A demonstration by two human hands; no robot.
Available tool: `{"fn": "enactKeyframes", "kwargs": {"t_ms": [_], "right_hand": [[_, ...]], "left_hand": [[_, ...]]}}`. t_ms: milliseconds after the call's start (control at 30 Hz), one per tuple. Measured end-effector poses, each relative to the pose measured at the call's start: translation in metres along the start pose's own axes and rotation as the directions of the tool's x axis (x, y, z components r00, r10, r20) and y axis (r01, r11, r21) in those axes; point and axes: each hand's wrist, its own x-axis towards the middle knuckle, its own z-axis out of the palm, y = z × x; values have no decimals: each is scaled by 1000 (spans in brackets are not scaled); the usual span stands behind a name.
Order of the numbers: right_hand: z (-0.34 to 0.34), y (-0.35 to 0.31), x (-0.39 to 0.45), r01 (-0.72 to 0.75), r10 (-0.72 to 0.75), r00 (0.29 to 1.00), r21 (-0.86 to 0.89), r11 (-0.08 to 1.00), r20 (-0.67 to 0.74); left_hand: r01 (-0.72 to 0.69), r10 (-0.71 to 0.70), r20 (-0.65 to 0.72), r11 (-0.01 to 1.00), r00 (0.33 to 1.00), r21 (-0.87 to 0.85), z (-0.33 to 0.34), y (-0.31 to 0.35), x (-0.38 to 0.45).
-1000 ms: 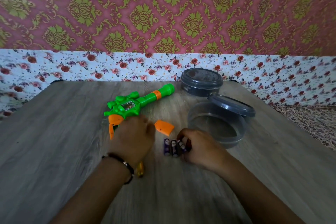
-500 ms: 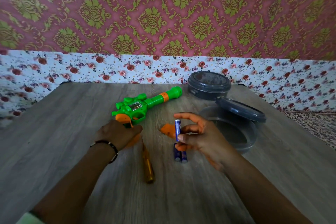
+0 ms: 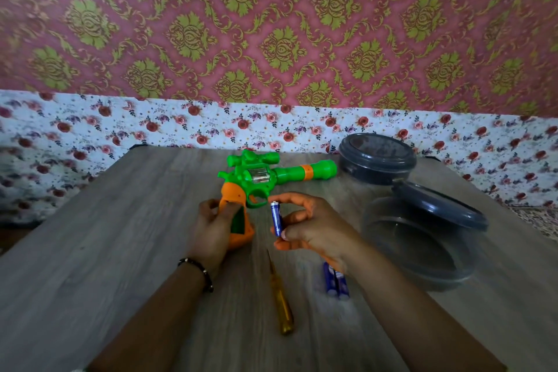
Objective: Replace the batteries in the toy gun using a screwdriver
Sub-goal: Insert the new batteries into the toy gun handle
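The green toy gun [image 3: 271,174] with an orange grip is raised at the grip end, barrel pointing right. My left hand [image 3: 211,229] grips the orange handle, whose battery slot shows open and green inside. My right hand [image 3: 314,228] pinches one blue battery [image 3: 276,218] upright, just right of the grip. Two more blue batteries [image 3: 335,281] lie on the table under my right wrist. A yellow-handled screwdriver [image 3: 282,308] lies between my forearms. The orange battery cover is hidden.
A clear round container [image 3: 422,251] stands at the right with its grey lid [image 3: 440,205] leaning on the rim. A second closed grey container [image 3: 377,161] sits behind it. The wooden table [image 3: 90,251] ends at a flowered wall.
My left hand has taken the gun's orange grip and tilted it up, turning the gun. My right hand keeps the battery upright, now close beside the grip.
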Motion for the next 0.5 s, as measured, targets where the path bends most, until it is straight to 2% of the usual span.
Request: {"fn": "enactKeyframes", "kwargs": {"t_ms": [100, 267, 367, 500], "right_hand": [[13, 3, 12, 12, -15, 999, -84, 996, -37], [29, 15, 25, 91, -141, 972, -252, 963, -186], [32, 21, 25, 199, -329, 916, -453, 869, -229], [36, 23, 22, 290, -528, 832, -674, 679, -173]], "left_hand": [[-32, 32, 0, 996, 999, -81, 3, 3, -5], [-129, 131, 29, 991, 991, -45, 12, 4, -11], [-147, 148, 22, 989, 989, -19, 12, -3, -7], [-169, 170, 50, 985, 984, -26, 12, -2, -9]]}}
